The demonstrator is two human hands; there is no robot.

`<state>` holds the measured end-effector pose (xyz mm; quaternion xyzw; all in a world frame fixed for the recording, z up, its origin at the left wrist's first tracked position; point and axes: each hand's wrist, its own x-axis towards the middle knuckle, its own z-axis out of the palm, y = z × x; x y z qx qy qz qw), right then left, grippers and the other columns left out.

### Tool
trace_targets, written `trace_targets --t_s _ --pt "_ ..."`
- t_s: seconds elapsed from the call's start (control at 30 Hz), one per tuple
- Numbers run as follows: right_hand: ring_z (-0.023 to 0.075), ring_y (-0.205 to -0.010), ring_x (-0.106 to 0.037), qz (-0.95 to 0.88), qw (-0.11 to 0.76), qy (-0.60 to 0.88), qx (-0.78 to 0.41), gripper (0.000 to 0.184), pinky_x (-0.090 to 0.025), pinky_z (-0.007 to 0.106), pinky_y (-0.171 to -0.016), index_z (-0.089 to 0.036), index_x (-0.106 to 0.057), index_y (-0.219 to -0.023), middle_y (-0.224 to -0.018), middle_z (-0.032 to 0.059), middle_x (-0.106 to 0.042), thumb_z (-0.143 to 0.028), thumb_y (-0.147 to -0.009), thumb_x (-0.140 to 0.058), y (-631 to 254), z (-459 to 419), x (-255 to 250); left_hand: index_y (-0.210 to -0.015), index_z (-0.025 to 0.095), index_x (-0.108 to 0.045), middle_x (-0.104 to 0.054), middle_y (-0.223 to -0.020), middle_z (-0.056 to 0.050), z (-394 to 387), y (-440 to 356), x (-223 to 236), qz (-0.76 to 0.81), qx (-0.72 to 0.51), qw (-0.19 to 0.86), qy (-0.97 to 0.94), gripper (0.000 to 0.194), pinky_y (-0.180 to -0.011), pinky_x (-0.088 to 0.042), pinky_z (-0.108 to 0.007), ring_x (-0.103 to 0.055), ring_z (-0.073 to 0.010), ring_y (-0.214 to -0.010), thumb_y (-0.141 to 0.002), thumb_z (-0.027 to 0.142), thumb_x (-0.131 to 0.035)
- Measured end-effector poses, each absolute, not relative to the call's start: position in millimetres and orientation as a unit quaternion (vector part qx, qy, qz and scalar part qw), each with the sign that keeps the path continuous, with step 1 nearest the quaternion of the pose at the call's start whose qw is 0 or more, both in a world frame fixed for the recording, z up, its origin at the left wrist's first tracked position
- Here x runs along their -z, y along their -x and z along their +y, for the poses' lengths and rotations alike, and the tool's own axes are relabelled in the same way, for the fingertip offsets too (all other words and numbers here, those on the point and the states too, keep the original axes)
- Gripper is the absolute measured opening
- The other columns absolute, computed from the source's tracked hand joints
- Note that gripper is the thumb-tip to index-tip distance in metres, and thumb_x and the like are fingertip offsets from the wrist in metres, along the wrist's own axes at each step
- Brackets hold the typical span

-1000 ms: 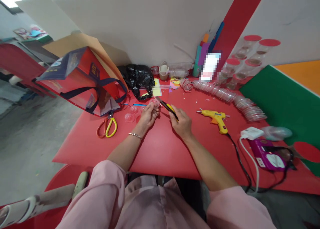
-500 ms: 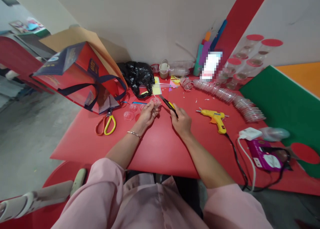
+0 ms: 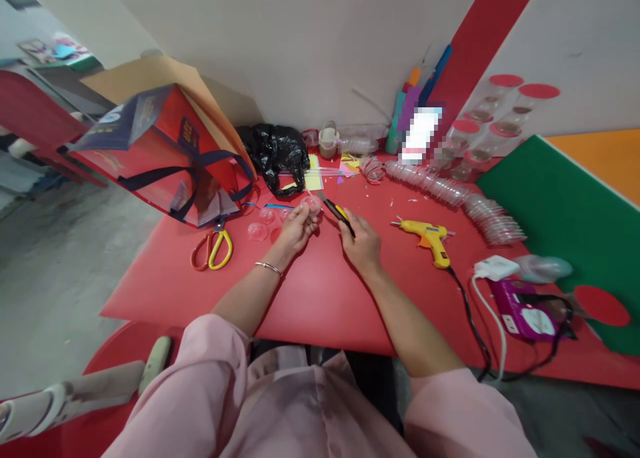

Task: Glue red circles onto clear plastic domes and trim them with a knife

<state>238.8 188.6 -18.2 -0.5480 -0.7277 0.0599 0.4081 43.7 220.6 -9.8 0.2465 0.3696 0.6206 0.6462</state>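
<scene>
Between the fingers of my left hand (image 3: 299, 226) is a small clear plastic dome-shaped piece (image 3: 312, 203), with a thin pale strip standing up from it. My right hand (image 3: 361, 241) is closed around a black and yellow utility knife (image 3: 337, 211). Its blade points up and left, close to the plastic piece; whether it touches I cannot tell. Several similar clear plastic pieces (image 3: 257, 231) lie on the red table (image 3: 320, 298), left of my left hand. Scissors (image 3: 212, 248) with one red and one yellow handle rest farther left.
A yellow hot glue gun (image 3: 425, 237) lies to the right, its black cord running toward the front edge near a purple power box (image 3: 525, 311). Nested clear plastic cups (image 3: 450, 185) line the back right. A red bag (image 3: 175, 158) and black plastic bag (image 3: 277, 155) stand back left.
The knife has shifted slightly, its blade staying near the plastic piece. My left hand turns the piece a little. Both hands keep their holds, and the view has swung slightly.
</scene>
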Motion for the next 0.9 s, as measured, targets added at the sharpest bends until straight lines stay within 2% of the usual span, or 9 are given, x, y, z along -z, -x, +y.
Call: trace_targets --t_s 0.17,0.33,0.47,0.63,0.8,0.9 --pt "0.0224 -0.110 -0.072 -0.727 0.429 0.532 -0.067 0.046 -0.055 0.033 -0.091 -0.025 -0.060 -0.148 -0.125 0.0104 -0.075 -0.045 -0.109 -0.046 -238.8 187.7 16.9 -0.091 0.015 -0.067 -0.072 -0.081 -0.002 220.4 -43.9 11.9 0.375 -0.622 0.641 -0.249 0.035 -0.062 -0.053 -0.019 -0.063 -0.0071 -0.062 -0.085 0.045 -0.084" --pt "0.0235 -0.105 -0.072 -0.723 0.414 0.551 -0.056 0.045 -0.056 0.034 -0.088 -0.025 -0.063 -0.146 -0.120 0.0108 -0.077 -0.044 -0.108 -0.047 -238.8 188.0 16.7 -0.088 0.015 -0.066 -0.072 -0.080 -0.002 221.1 -44.4 10.4 0.369 -0.621 0.647 -0.245 0.034 -0.062 -0.052 -0.019 -0.062 -0.0067 -0.061 -0.084 0.042 -0.085" --pt "0.0232 -0.111 -0.071 -0.727 0.439 0.525 -0.061 0.045 -0.054 0.035 -0.095 -0.025 -0.060 -0.148 -0.124 0.0110 -0.075 -0.043 -0.109 -0.046 -239.1 187.0 16.3 -0.089 0.015 -0.067 -0.073 -0.083 -0.003 221.5 -45.4 8.6 0.376 -0.623 0.644 -0.238 0.030 -0.060 -0.051 -0.019 -0.062 -0.0066 -0.061 -0.087 0.040 -0.082" --pt "0.0229 -0.102 -0.072 -0.733 0.400 0.548 -0.050 0.045 -0.055 0.032 -0.084 -0.026 -0.062 -0.147 -0.118 0.0101 -0.077 -0.044 -0.109 -0.046 -236.9 188.0 18.1 -0.089 0.015 -0.066 -0.072 -0.080 -0.002 221.2 -45.1 10.2 0.369 -0.629 0.641 -0.240 0.031 -0.061 -0.052 -0.019 -0.063 -0.0067 -0.061 -0.086 0.041 -0.083" --pt "0.0217 -0.110 -0.071 -0.729 0.436 0.525 -0.048 0.045 -0.054 0.031 -0.093 -0.024 -0.060 -0.148 -0.125 0.0104 -0.075 -0.042 -0.109 -0.046 -237.5 187.2 16.7 -0.090 0.015 -0.067 -0.072 -0.080 -0.003 221.3 -43.7 14.1 0.358 -0.629 0.643 -0.248 0.035 -0.063 -0.054 -0.019 -0.064 -0.0074 -0.063 -0.083 0.043 -0.086" --pt "0.0207 -0.107 -0.072 -0.747 0.420 0.514 -0.049 0.044 -0.054 0.030 -0.091 -0.025 -0.061 -0.147 -0.122 0.0090 -0.077 -0.042 -0.109 -0.047 -236.4 186.0 15.8 -0.090 0.014 -0.067 -0.074 -0.083 -0.003 221.5 -43.5 15.0 0.353 -0.631 0.646 -0.247 0.034 -0.061 -0.054 -0.018 -0.064 -0.0067 -0.062 -0.082 0.042 -0.087"
